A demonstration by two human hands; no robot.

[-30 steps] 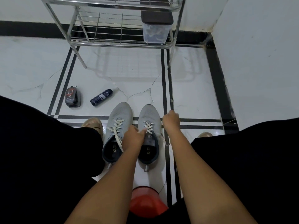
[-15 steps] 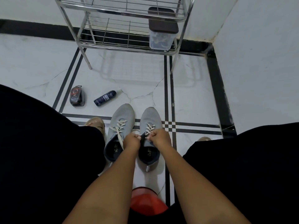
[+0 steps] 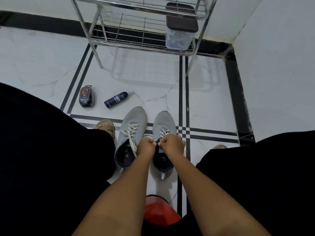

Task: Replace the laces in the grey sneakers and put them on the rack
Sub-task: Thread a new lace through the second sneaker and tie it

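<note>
Sneakers: the left grey sneaker and the right grey sneaker are set side by side on the tiled floor, toes towards the rack, so that both tongues are within reach between the knees.
Left hand: the left hand is curled, its fingers seemingly pinched on the white lace at the top eyelets of the right sneaker.
Right hand: the right hand is closed likewise on the same lace, just beside the left; the lace is judged to be held from both sides so that it can be worked at the eyelets.
Other lace: left loose across the left sneaker.
Wire rack: stood well apart beyond the toes; no sneaker is yet on it.
Lidded container: kept on the rack's lower shelf; contents cannot be told.
Spray can: laid on the floor, beside a small dark bottle.
</note>
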